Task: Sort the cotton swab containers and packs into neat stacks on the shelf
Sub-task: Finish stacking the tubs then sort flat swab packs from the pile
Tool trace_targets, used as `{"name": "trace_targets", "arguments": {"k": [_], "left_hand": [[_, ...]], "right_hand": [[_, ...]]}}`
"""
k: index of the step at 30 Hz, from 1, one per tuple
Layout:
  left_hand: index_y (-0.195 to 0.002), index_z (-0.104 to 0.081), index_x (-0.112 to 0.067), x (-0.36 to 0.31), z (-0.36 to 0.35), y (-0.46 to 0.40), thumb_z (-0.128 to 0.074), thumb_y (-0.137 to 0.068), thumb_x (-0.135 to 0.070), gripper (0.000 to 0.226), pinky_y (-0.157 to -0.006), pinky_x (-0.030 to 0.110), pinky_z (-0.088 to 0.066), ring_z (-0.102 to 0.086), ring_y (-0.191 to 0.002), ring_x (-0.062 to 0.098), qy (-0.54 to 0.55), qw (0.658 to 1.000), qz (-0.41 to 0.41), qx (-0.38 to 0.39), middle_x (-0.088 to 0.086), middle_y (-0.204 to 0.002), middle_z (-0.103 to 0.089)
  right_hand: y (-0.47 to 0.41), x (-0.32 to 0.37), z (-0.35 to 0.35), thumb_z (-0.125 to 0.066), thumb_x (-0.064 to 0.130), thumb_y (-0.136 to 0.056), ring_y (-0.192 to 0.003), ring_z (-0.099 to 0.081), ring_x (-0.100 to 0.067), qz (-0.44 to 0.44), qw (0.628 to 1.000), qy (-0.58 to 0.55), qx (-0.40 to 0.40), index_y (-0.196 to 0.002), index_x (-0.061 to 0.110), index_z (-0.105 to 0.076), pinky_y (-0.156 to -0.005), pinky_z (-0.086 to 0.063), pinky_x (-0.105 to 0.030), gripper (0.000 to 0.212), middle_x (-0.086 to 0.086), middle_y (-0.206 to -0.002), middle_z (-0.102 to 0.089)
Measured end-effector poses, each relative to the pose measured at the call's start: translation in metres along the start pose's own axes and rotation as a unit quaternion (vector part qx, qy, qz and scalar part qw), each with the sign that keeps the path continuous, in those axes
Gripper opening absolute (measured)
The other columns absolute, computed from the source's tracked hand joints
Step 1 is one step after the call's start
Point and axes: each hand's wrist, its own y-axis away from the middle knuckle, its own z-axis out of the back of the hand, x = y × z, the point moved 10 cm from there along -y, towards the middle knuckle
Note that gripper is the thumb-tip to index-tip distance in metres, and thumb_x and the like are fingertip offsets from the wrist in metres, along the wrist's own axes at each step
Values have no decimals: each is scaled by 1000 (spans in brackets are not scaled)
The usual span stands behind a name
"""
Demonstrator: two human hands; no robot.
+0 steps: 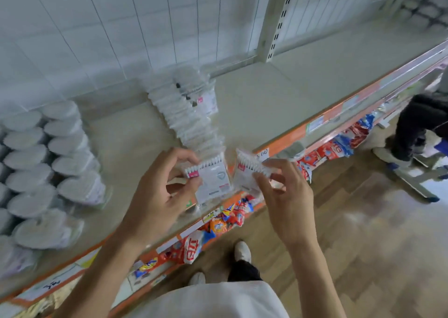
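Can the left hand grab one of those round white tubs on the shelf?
Probably not right now: the left hand already pinches a clear cotton swab pack. Nothing blocks the round white tubs otherwise.

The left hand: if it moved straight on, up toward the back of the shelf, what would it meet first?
Probably the row of flat swab packs that begins just beyond the pack held by the left hand. Depth is unclear, so it might pass beside them.

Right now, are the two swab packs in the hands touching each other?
Apart. The head view shows a strip of shelf between the left hand's pack and the right hand's pack.
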Motion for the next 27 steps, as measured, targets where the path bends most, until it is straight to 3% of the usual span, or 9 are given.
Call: {"name": "trace_targets", "arguments": {"k": [4,8,10,12,13,15,21,27], "left_hand": [[-101,-56,-12,-17,6,-21,-68,-90,-6,18,-71,14,-50,-66,-81,9,-6,997,-9,-76,-8,-102,-61],[-93,-55,-13,-26,6,-40,-72,-89,-17,18,-73,17,-53,-62,-78,7,-30,989,-19,-142,-5,-90,-58],[-92,-56,-13,-29,6,-46,-74,-89,-19,20,-76,20,-53,-64,-78,9,-56,983,-16,-175,-4,-88,-59],[-93,-57,-14,-31,5,-49,-74,-89,-17,18,-79,21,-54,-67,-77,11,-82,976,-11,-203,-5,-88,-62],[-97,-59,-14,-31,5,-51,-73,-89,-16,17,-81,21,-54,-68,-80,12,-91,972,-7,-216,-8,-91,-64],[-109,-64,-15,-34,2,-52,-72,-90,-14,21,-84,23,-55,-70,-90,12,-116,966,3,-232,-12,-102,-68],[-115,-72,-17,-52,-1,-37,-71,-91,-9,26,-85,17,-54,-68,-94,6,-247,930,8,-272,-8,-108,-68],[-111,-72,-20,-45,-6,-20,-72,-90,-10,23,-84,14,-53,-68,-99,8,-194,929,60,-309,-15,-105,-68]], "right_hand": [[-66,10,3,-67,24,-97,-90,-60,3,83,996,26,29,-112,25,-61,-65,-44,-3,17,11,-108,-60],[-132,19,-1,-62,13,-99,-92,-56,-3,155,985,45,58,-131,20,-59,-71,-38,5,33,9,-114,-54],[-159,23,-9,-62,7,-98,-89,-57,-7,191,978,43,78,-127,15,-66,-72,-38,6,31,7,-111,-53],[-181,26,-21,-64,7,-96,-90,-62,-11,223,969,23,105,-122,15,-69,-74,-50,-6,27,8,-110,-56],[-190,28,-28,-64,9,-95,-90,-63,-12,239,964,15,116,-120,16,-70,-76,-57,-18,27,8,-110,-59],[-203,30,-43,-65,12,-94,-88,-64,-14,266,955,17,132,-118,18,-71,-76,-60,-34,26,6,-111,-64],[-223,40,-101,-68,6,-90,-81,-66,-17,328,923,33,200,-116,14,-73,-78,-60,-37,28,-3,-117,-65],[-229,36,-150,-66,10,-94,-80,-65,-16,329,904,72,262,-120,17,-71,-84,-55,-33,28,-6,-123,-57]]}}
